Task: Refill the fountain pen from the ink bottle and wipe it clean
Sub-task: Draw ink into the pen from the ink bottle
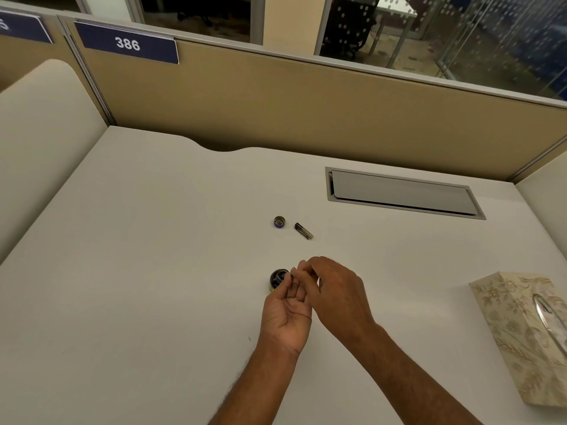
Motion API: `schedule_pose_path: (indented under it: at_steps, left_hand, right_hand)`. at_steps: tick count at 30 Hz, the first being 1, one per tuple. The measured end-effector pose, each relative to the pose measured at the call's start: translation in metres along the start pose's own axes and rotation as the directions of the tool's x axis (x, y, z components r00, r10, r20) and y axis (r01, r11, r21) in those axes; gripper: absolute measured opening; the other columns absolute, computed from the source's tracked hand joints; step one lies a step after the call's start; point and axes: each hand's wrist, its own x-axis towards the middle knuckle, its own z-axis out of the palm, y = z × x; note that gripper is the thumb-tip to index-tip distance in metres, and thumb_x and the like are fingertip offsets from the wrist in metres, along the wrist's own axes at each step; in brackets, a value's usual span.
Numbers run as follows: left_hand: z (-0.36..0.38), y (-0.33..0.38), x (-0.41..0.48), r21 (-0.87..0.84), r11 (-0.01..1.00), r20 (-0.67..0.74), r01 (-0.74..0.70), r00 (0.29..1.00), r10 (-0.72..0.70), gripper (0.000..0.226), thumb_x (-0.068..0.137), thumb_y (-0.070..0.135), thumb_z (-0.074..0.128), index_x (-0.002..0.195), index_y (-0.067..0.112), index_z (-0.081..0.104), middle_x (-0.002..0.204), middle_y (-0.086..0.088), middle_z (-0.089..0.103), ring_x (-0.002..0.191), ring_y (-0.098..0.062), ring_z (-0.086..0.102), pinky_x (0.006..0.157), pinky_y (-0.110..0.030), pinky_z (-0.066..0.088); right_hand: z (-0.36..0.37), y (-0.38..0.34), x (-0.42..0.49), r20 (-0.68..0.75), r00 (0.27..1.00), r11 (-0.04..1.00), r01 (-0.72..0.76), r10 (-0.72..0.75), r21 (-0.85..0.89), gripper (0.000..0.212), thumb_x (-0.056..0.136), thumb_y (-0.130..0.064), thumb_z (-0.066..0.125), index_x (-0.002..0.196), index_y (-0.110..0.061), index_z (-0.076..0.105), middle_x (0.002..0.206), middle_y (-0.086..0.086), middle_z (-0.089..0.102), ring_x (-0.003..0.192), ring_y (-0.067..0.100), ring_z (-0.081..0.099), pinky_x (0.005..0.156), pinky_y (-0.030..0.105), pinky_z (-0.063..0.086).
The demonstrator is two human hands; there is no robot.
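Pen (pixel 293 275) seemingly pinched between hands (pixel 310 289)

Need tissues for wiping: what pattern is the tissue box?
Beige floral print on the tissue box, head view.

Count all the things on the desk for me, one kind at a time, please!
Ink bottle: 1
Bottle cap: 1
Pen cap: 1
Tissue box: 1
Total: 4 things resting on the desk.
The left hand and right hand meet beside the bottle, pinching something small and dark, mostly hidden, so it is not counted.
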Motion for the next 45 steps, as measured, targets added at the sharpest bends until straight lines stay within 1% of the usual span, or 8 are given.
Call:
schedule_pose_path:
  at_steps: [5, 10, 16, 20, 26, 36, 41, 45]
  left_hand:
    - [-0.0025, -0.0005, 0.0031, -0.021, 1.000, -0.017, 0.002, 1.000, -0.002, 0.025, 0.101, 0.005, 0.052, 0.120, -0.008, 0.060, 0.095, -0.026, 0.077, 0.080, -0.032, 0.079, 0.056, -0.035, 0.063]
    - [0.0011, 0.0004, 0.0002, 0.007, 1.000, -0.001, 0.003, 1.000, -0.003, 0.024, 0.102, 0.007, 0.049, 0.108, -0.010, 0.065, 0.096, -0.026, 0.077, 0.080, -0.032, 0.079, 0.058, -0.037, 0.064]
    - [-0.0005, 0.0017, 0.0015, -0.005, 1.000, -0.023, 0.005, 1.000, -0.005, 0.026, 0.100, 0.005, 0.052, 0.121, -0.008, 0.060, 0.094, -0.026, 0.077, 0.079, -0.032, 0.079, 0.058, -0.035, 0.064]
    - [0.0003, 0.0010, 0.0009, 0.025, 1.000, -0.021, -0.010, 1.000, 0.011, 0.021, 0.101, 0.006, 0.051, 0.113, -0.006, 0.064, 0.095, -0.024, 0.078, 0.081, -0.029, 0.080, 0.066, -0.039, 0.066]
    - [0.0028, -0.0002, -0.0016, 0.059, 0.998, -0.014, -0.015, 1.000, 0.016, 0.023, 0.102, 0.008, 0.050, 0.109, -0.007, 0.066, 0.092, -0.022, 0.079, 0.078, -0.028, 0.080, 0.061, -0.037, 0.065]
    - [0.0007, -0.0019, 0.0021, 0.083, 0.996, -0.005, -0.016, 1.000, 0.017, 0.024, 0.102, 0.009, 0.050, 0.103, -0.006, 0.068, 0.092, -0.021, 0.079, 0.080, -0.028, 0.080, 0.066, -0.039, 0.066]
    - [0.0000, -0.0033, 0.0021, 0.096, 0.995, 0.005, -0.016, 1.000, 0.015, 0.036, 0.103, 0.010, 0.049, 0.089, -0.008, 0.077, 0.093, -0.023, 0.079, 0.080, -0.030, 0.080, 0.063, -0.040, 0.066]
    - [-0.0001, -0.0037, 0.0020, 0.125, 0.992, 0.010, -0.017, 1.000, 0.016, 0.037, 0.102, 0.010, 0.049, 0.089, -0.008, 0.078, 0.096, -0.022, 0.079, 0.083, -0.030, 0.080, 0.067, -0.040, 0.066]
  right_hand:
    - [0.0013, 0.0009, -0.0018, 0.025, 1.000, 0.999, 0.016, -0.017, 0.036, 0.011, 0.095, -0.022, 0.062, 0.086, -0.019, 0.065, 0.079, -0.007, 0.068, 0.069, 0.014, 0.063, 0.060, 0.040, 0.057]
    - [0.0032, -0.0009, 0.0010, -0.043, 0.999, 1.000, -0.001, 0.000, -0.016, 0.020, 0.093, -0.025, 0.069, 0.075, -0.021, 0.061, 0.065, -0.018, 0.048, 0.057, 0.004, 0.045, 0.050, 0.027, 0.047]
    - [-0.0006, 0.0011, -0.0024, 0.049, 0.999, 1.000, 0.014, -0.015, 0.021, 0.006, 0.096, -0.023, 0.062, 0.093, -0.022, 0.067, 0.088, -0.009, 0.072, 0.069, 0.010, 0.062, 0.062, 0.034, 0.056]
    - [0.0018, 0.0003, -0.0004, 0.024, 0.999, 1.000, 0.027, -0.027, 0.003, 0.012, 0.097, -0.021, 0.059, 0.086, -0.020, 0.065, 0.079, -0.009, 0.067, 0.067, 0.013, 0.061, 0.058, 0.040, 0.056]
    - [0.0046, -0.0012, 0.0021, -0.006, 1.000, 1.000, 0.019, -0.019, -0.007, 0.019, 0.095, -0.023, 0.059, 0.077, -0.019, 0.060, 0.067, -0.008, 0.058, 0.059, 0.015, 0.054, 0.052, 0.041, 0.052]
    - [0.0019, -0.0038, 0.0003, -0.063, 0.998, 1.000, 0.003, -0.003, -0.011, 0.024, 0.093, -0.018, 0.065, 0.071, -0.019, 0.056, 0.061, -0.013, 0.048, 0.054, 0.011, 0.047, 0.047, 0.036, 0.049]
    - [0.0008, -0.0052, -0.0006, -0.063, 0.998, 0.999, -0.026, 0.027, 0.018, 0.026, 0.092, -0.018, 0.067, 0.070, -0.024, 0.055, 0.061, -0.016, 0.044, 0.055, 0.006, 0.044, 0.049, 0.025, 0.043]
    - [0.0004, -0.0050, -0.0024, -0.053, 0.996, 0.997, -0.066, 0.068, 0.033, 0.027, 0.092, -0.022, 0.066, 0.069, -0.024, 0.052, 0.060, -0.014, 0.050, 0.055, 0.008, 0.047, 0.051, 0.025, 0.043]
